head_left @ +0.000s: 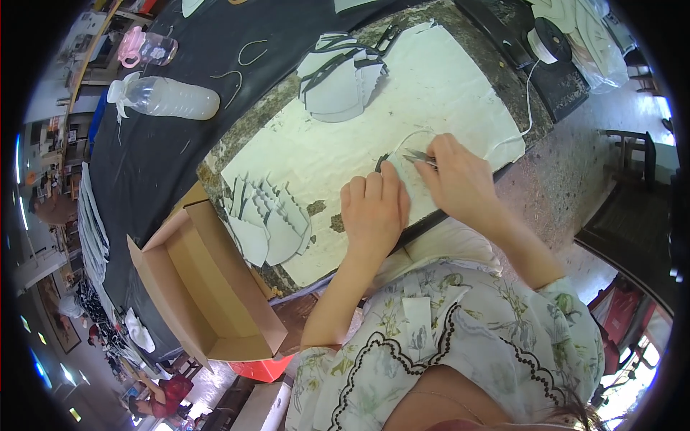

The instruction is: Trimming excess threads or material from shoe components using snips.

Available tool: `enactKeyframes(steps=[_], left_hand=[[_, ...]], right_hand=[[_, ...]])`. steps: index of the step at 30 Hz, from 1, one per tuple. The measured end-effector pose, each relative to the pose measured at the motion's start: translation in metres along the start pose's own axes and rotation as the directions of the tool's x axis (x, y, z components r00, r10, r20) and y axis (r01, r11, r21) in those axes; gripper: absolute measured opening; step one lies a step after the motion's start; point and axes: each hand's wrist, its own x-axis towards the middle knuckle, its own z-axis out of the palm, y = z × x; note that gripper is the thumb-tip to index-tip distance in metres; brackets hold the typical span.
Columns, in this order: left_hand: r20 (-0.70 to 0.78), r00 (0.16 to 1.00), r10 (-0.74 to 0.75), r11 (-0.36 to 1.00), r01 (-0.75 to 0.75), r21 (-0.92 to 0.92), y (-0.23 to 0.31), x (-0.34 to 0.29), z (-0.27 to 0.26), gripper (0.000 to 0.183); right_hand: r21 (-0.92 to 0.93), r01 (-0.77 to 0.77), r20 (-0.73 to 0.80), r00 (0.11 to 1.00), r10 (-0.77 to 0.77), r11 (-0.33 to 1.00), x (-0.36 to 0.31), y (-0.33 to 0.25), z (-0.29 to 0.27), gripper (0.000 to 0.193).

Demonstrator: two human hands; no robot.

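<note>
My left hand (374,208) lies at the near edge of the white-covered board with its fingers pressed together, holding down a pale cut piece (404,171). A short black strip edges that piece by my fingertips. Just to the right, my right hand (456,176) is closed round small scissors (417,156), their blades pointing left toward the piece. A thin white cord (411,135) curves over the board by the blades. Beyond my hands sits a stack of grey-white pieces with black edges (338,90); another fanned pile (266,223) lies at left.
An open cardboard box (208,287) stands left of the board (460,79). Further off, a large plastic bottle (172,98) and a pink-lidded bottle (147,49) lie on black cloth (194,43). At far right, a spool (546,42) feeds white cord onto the board.
</note>
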Motion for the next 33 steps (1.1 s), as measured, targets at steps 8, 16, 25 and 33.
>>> enactKeyframes(steps=[8, 16, 25, 33], left_hand=[[0.002, 1.0, 0.005, 1.0, -0.005, 0.03, 0.001, -0.001, -0.001, 0.033], [0.023, 0.999, -0.024, 0.996, 0.026, -0.083, -0.003, -0.008, -0.019, 0.041], [-0.076, 0.992, -0.104, 0.964, 0.082, -0.253, -0.012, -0.01, -0.019, 0.016], [-0.098, 0.835, -0.541, 0.71, 0.392, -0.586, -0.032, -0.005, -0.044, 0.005]], right_hand=[[0.135, -0.05, -0.067, 0.996, 0.059, 0.99, 0.023, -0.003, 0.018, 0.02], [0.273, 0.012, -0.235, 0.97, 0.054, 0.962, 0.02, 0.015, -0.014, 0.045], [0.232, 0.081, -0.217, 0.976, -0.029, 0.969, 0.03, 0.043, 0.008, 0.011], [0.913, -0.119, 0.184, 0.974, -0.133, 0.389, 0.027, -0.008, -0.007, 0.016]])
